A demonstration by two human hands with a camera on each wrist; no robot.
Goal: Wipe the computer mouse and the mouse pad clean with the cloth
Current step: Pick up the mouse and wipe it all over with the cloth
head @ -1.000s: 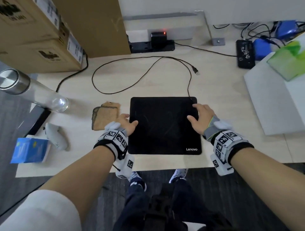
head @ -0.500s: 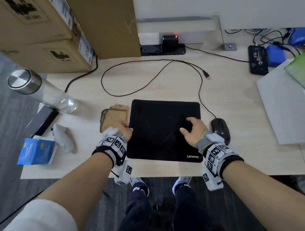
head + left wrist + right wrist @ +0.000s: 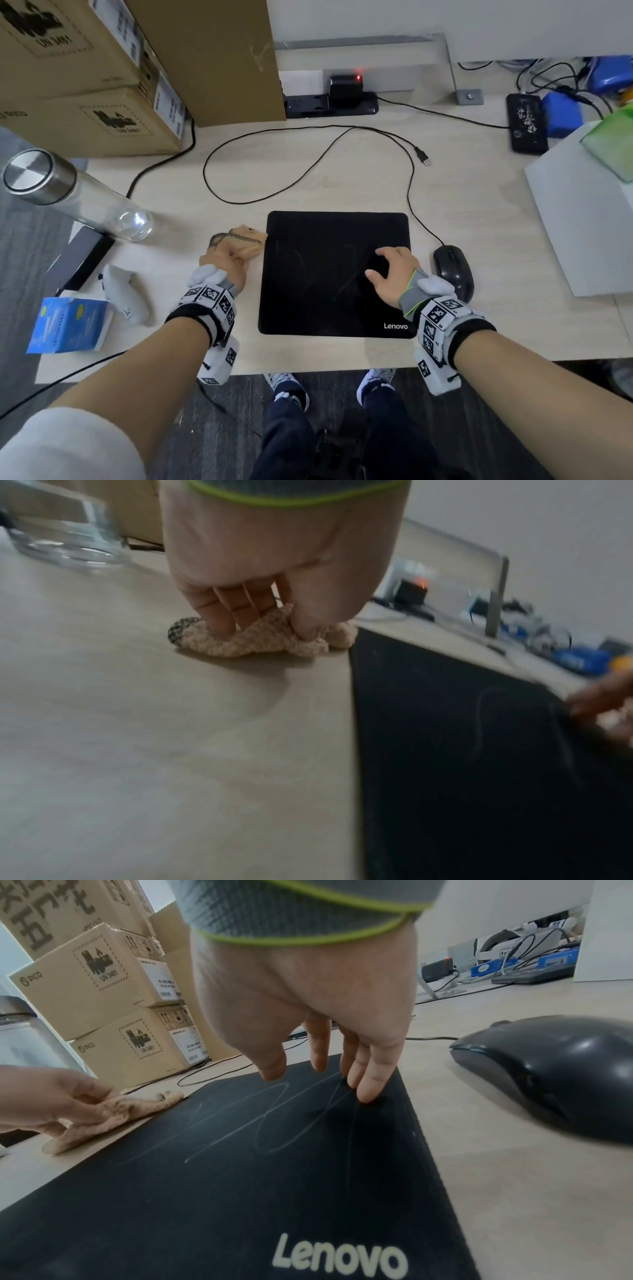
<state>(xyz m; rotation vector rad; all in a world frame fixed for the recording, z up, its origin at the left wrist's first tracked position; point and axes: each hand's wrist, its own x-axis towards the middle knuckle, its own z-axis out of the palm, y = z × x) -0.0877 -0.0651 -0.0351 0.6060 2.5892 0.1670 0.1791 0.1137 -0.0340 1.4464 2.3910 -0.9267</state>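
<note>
A black Lenovo mouse pad (image 3: 329, 274) (image 3: 240, 1191) (image 3: 479, 764) lies flat on the desk, with pale scribble marks across it. Just right of the pad sits a black wired mouse (image 3: 454, 270) (image 3: 555, 1074). A beige cloth (image 3: 248, 240) (image 3: 260, 639) (image 3: 113, 1118) lies bunched at the pad's left edge. My left hand (image 3: 224, 262) (image 3: 260, 615) pinches it between curled fingers and thumb. Over the pad's right part my right hand (image 3: 392, 274) (image 3: 318, 1066) is spread, its straight fingertips (image 3: 368, 1093) touching the pad and holding nothing.
Stacked cardboard boxes (image 3: 85, 68) stand at the back left. A glass bottle (image 3: 68, 195) with a steel cap, a white controller (image 3: 125, 296) and a blue packet (image 3: 68, 323) lie at the left. The mouse cable (image 3: 308, 150) loops behind the pad. A white box (image 3: 582, 222) stands at the right.
My left hand left the pad's left edge and took hold of the cloth, bunching it. My right hand let go of the mouse and moved left onto the pad.
</note>
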